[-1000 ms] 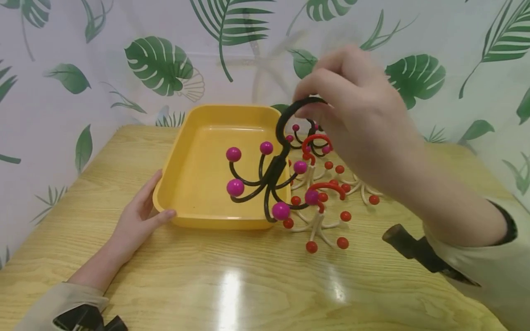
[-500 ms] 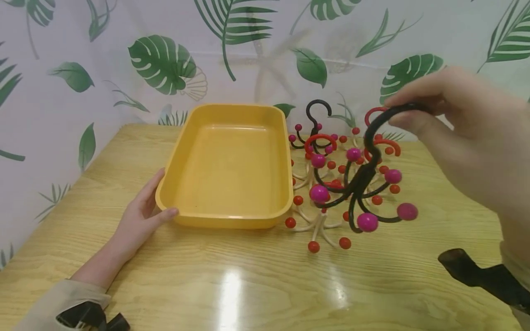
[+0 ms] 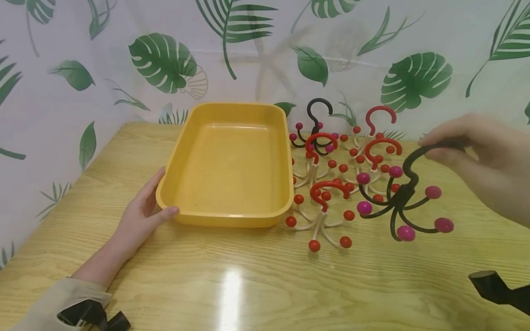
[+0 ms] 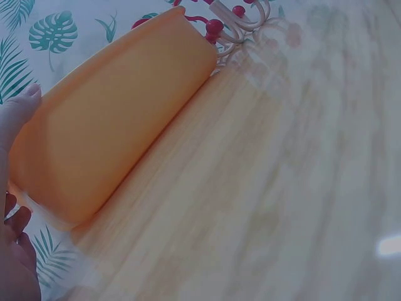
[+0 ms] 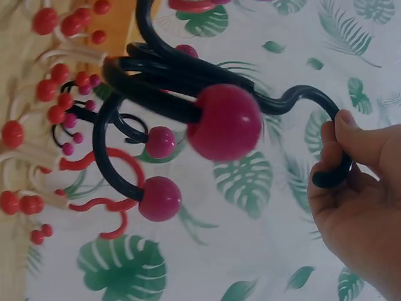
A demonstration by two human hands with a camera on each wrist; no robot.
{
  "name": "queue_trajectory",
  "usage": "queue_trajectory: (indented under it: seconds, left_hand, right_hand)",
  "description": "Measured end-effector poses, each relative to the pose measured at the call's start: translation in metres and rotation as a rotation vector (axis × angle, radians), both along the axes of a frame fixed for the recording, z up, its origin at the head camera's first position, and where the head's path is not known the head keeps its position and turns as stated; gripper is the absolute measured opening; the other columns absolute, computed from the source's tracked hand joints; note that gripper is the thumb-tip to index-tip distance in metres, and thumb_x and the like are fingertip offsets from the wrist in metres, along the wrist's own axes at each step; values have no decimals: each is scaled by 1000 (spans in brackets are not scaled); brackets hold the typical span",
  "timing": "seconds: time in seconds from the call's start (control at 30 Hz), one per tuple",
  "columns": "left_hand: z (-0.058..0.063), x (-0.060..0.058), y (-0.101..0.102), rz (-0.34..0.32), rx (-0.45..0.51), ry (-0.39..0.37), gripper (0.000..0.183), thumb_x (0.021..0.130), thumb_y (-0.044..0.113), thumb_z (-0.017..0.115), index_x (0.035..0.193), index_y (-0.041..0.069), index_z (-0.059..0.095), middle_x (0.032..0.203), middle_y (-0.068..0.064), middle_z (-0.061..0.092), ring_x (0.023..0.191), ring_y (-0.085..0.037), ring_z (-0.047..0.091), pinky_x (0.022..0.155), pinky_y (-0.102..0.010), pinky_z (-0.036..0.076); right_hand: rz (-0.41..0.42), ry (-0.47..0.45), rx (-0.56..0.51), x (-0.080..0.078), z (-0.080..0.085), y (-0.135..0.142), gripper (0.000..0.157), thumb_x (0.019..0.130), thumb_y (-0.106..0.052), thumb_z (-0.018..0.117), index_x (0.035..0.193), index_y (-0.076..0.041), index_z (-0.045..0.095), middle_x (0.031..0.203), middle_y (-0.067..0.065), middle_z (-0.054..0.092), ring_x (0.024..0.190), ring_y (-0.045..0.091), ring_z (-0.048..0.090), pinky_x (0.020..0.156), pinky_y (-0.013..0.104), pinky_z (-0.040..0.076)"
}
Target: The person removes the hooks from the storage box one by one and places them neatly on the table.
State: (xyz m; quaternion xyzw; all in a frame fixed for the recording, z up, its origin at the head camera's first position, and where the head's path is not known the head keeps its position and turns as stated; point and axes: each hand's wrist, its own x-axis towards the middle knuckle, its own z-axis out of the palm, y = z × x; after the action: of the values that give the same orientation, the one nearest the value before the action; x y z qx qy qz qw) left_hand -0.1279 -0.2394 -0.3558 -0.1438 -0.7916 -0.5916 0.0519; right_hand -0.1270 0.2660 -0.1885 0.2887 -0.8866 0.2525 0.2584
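Observation:
My right hand pinches the hook of a black claw hanger tipped with magenta balls, in front of the right-hand part of the hanger group. The right wrist view shows my thumb and fingers on that hook, its ball-ended arms pointing away from the hand. My left hand holds the near left corner of a yellow tray, thumb on the front and fingers along the side. From the left wrist, the thumb lies near the tray's rim; the fingertips are partly hidden. Nothing lies in the tray.
Right of the tray stand several cream claw hangers with red hooks and balls, the nearest one close to the tray's front right corner. Another black hanger stands at the back. Behind the wooden table hangs a leaf-patterned backdrop.
My right hand has carried the black claw hanger rightward from over the tray's right edge, past the cream hangers, and lowered it. My left hand stays at the tray's corner.

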Motion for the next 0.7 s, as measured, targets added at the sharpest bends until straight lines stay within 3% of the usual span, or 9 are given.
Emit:
queue_trajectory:
  seconds: [0.17,0.43,0.53,0.67,0.7]
  left_hand:
    - [0,0,0,2,-5,-1,81,90,5,65,154,18,18,158,-5,17,144,-23,16,104,-8,25]
    - [0,0,0,2,-4,7,81,89,4,65,154,17,18,158,-6,18,143,-22,18,104,-9,25]
    - [0,0,0,2,-4,6,81,89,4,65,154,17,18,158,-6,18,143,-22,18,104,-9,25]
    - [0,1,0,5,-15,-2,81,90,5,65,154,19,18,158,-4,17,143,-22,17,103,-8,25]
    - [1,1,0,6,-17,-5,81,90,5,65,154,20,18,158,-4,17,144,-22,16,103,-8,25]
  right_hand:
    - [-60,-41,162,5,-12,2,29,76,14,71,96,-7,68,89,-13,61,82,-9,48,74,7,36]
    - [213,-6,225,-8,-24,10,3,85,-16,69,87,-16,67,80,-13,61,71,-3,51,64,12,42]
    - [240,10,248,-9,-27,11,6,83,-22,70,87,-18,68,81,-16,61,71,-2,51,65,13,41]
    - [209,-22,287,-6,-31,11,23,75,-7,77,90,-22,68,83,-17,62,74,0,50,65,15,40]
    - [208,-34,286,-5,-33,11,20,78,-9,76,90,-21,67,83,-15,63,74,0,50,65,15,40]
